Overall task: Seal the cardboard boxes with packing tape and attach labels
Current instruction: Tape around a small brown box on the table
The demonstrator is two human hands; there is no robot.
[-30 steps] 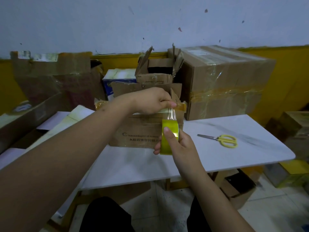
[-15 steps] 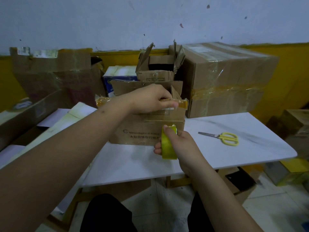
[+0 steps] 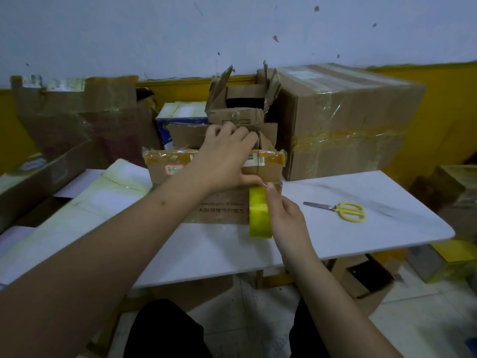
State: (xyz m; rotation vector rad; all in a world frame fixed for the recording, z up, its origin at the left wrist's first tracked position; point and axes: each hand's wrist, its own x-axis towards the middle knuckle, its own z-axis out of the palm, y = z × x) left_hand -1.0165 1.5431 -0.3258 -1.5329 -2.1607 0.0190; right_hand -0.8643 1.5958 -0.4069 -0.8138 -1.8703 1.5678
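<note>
Yellow tape roll (image 3: 260,212), gripped by the right hand (image 3: 286,215), meets the cardboard box (image 3: 219,195) at the table's (image 3: 361,244) middle; left hand (image 3: 227,156) presses flat; next, pull tape across.

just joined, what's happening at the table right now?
A person is taping a small cardboard box on the white table. The right hand grips a yellow tape roll held against the box's front face, while the left hand rests across the box's top edge, thumb down by the roll. Yellow-handled scissors lie untouched on the table to the right. A larger taped box sits behind.
</note>
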